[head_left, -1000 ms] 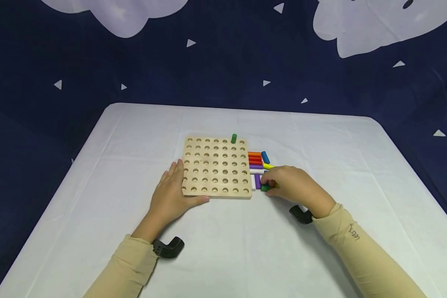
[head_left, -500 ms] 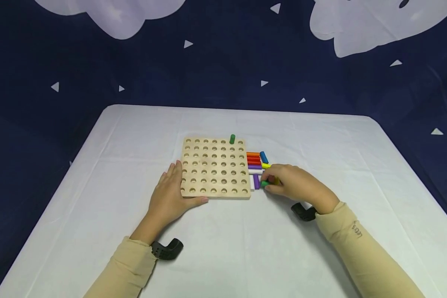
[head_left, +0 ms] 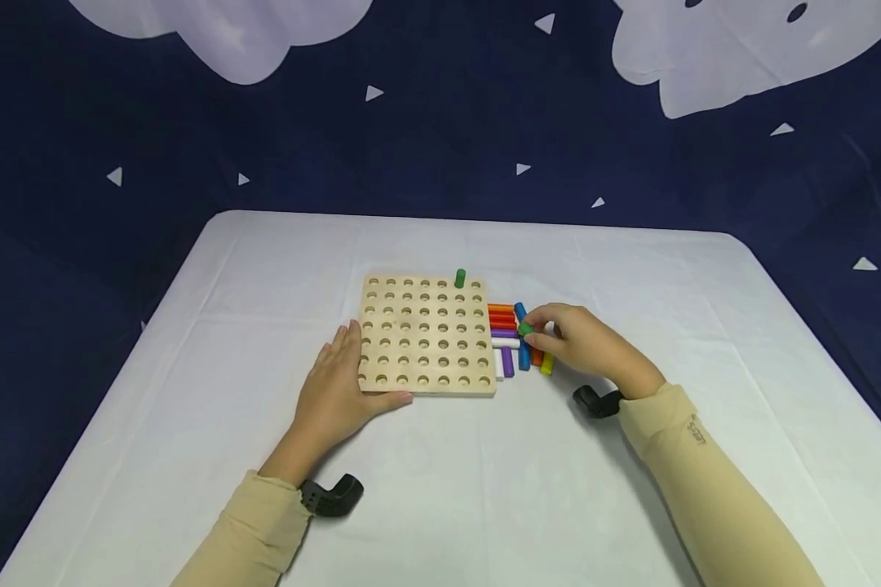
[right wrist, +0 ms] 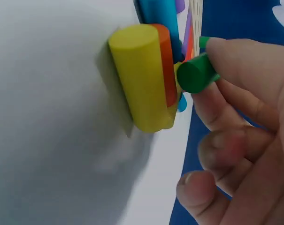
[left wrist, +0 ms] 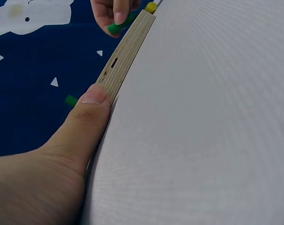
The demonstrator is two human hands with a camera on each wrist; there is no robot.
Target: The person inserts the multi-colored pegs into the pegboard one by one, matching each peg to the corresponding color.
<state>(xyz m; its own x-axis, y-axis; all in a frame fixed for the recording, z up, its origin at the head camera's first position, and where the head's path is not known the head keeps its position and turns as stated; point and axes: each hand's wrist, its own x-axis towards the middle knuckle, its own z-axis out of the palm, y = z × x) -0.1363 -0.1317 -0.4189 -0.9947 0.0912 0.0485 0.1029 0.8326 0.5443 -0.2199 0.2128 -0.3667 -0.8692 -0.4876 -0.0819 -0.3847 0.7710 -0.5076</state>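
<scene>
**Right hand (head_left: pixel 586 341) had a green peg (head_left: pixel 525 329) in its pinch!**

Thumb and forefinger gripped it, and where was that peg? Over the loose pegs just beyond the right edge of the pegboard (head_left: pixel 423 328)! Across at the board's near left corner, the left hand (head_left: pixel 336 385) lay with fingers straight along the left edge and thumb against the near one, grasping nothing. The board sat flat, well inside both side edges of the white table (head_left: pixel 440 489), with bare cloth between it and the far edge. Near its far right corner stood a second green peg (head_left: pixel 460 279), upright, one hole in! Red pegs (head_left: pixel 502 324) and a white peg (head_left: pixel 506 343) lay close by the board's right edge; a blue peg (head_left: pixel 524 356) came next, a yellow peg (head_left: pixel 546 364) outermost.
</scene>
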